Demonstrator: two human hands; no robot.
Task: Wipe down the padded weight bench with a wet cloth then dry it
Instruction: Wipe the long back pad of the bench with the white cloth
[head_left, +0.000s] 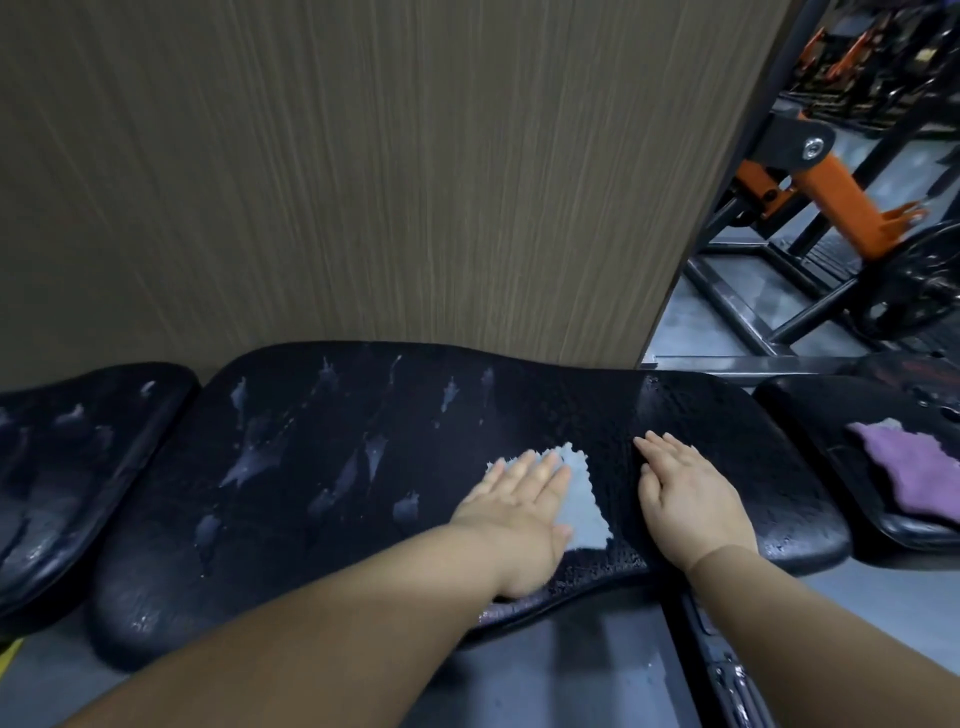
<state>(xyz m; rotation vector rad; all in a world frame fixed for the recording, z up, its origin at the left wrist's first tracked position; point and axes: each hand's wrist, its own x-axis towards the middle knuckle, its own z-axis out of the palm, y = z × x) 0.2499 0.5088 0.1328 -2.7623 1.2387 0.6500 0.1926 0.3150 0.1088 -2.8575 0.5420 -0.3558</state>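
Person's left grip (519, 499), fingers straight, presses a pale blue cloth (584, 506) flat on the black padded bench (363, 545); cloth pokes out to its right, toward right grip (691, 499), also flat, holding nothing. Bench long axis runs L–R; pale streaks (249, 462) lie left of left grip. A purple cloth (914, 473) lies beyond right grip.

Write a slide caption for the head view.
Left hand presses a cloth on the bench; right hand rests flat.

The black bench pad (337, 467) carries a pale blue cloth (587, 514) under the left hand (519, 501), beside the flat right hand (685, 493).
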